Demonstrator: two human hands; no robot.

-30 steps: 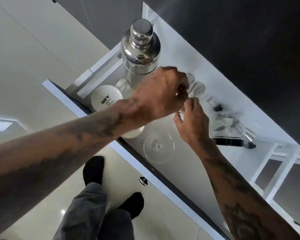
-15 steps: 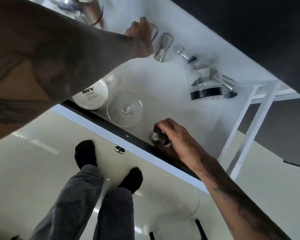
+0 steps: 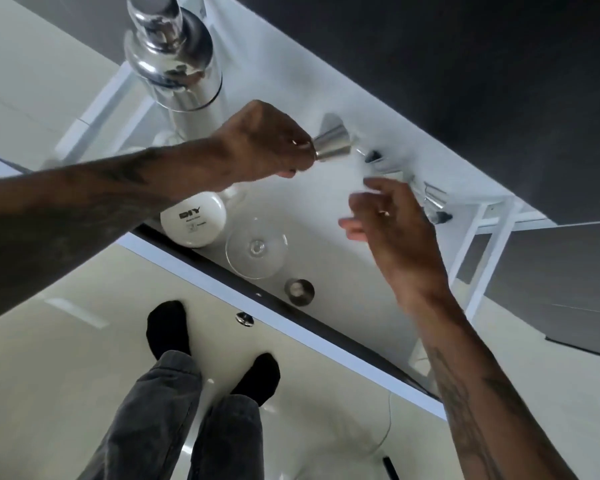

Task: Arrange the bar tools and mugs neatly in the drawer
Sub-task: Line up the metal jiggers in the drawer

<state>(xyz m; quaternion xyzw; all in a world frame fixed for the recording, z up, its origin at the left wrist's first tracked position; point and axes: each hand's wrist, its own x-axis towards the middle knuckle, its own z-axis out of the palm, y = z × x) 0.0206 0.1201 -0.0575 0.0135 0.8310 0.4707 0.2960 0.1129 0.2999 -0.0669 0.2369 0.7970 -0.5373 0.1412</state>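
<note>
Up near the back wall of the white open drawer (image 3: 326,216), the left hand (image 3: 257,147) pinches a small steel cone-shaped jigger (image 3: 333,142) by its narrow end; its long axis runs sideways, wide mouth pointing right. The right hand (image 3: 392,230) hovers just beside, grip spread, holding nothing.

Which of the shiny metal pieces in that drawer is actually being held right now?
The cone-shaped steel jigger, pinched in the left hand. The tall shaker and the small round metal piece by the front edge stand untouched.
</note>
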